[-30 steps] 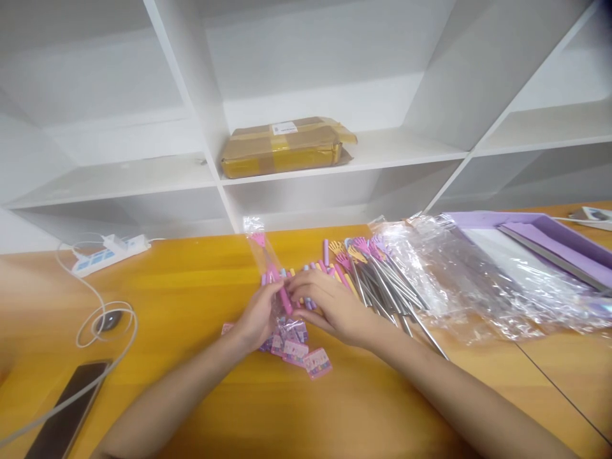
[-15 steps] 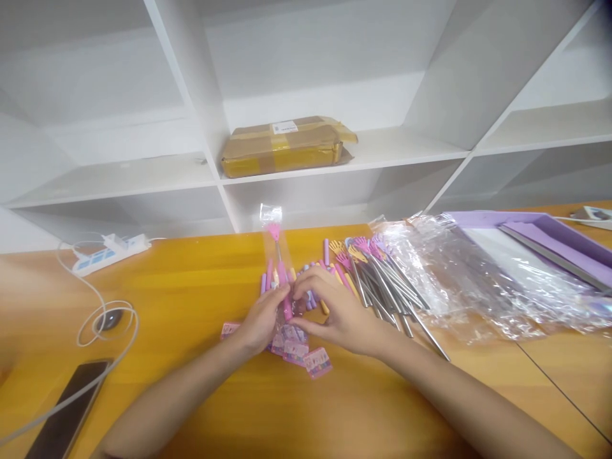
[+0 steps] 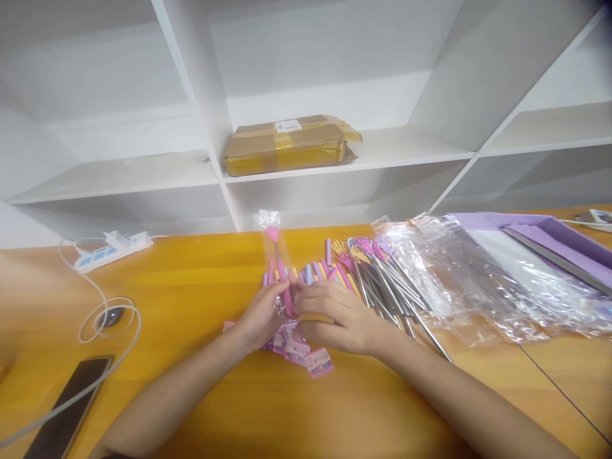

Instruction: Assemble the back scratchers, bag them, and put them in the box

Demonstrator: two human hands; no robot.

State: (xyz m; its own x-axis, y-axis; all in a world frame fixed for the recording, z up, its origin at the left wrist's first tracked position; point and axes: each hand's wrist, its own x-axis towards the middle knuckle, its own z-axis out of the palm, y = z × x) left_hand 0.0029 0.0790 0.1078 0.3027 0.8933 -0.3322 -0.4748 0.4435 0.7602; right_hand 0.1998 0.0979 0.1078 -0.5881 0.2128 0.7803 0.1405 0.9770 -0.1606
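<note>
A pink back scratcher [image 3: 272,234] with a hand-shaped head lies inside a clear plastic sleeve, its head pointing away from me. My left hand [image 3: 261,319] is closed around the sleeve near its lower end, thumb on top by the pink handle. Right beside it, my right hand [image 3: 337,315] has its fingers bent together, tips against the sleeve's right side; whatever they grip is hidden. Under and between the hands lie several small printed pink cards [image 3: 319,362]. Behind my right hand is a pile of coloured handle tubes [image 3: 318,269].
Several metal back scratcher rods [image 3: 392,280] with coloured hand heads lie to the right. Beyond them are clear plastic bags [image 3: 449,274] and a purple box [image 3: 540,223]. A power strip [image 3: 112,250], cable and phone [image 3: 71,401] lie left. A taped parcel [image 3: 287,150] sits on the shelf.
My right hand's fingers have folded from a wide, curved pinch into a closer bend beside the sleeve. The left hand keeps its hold; the view has shifted slightly.
</note>
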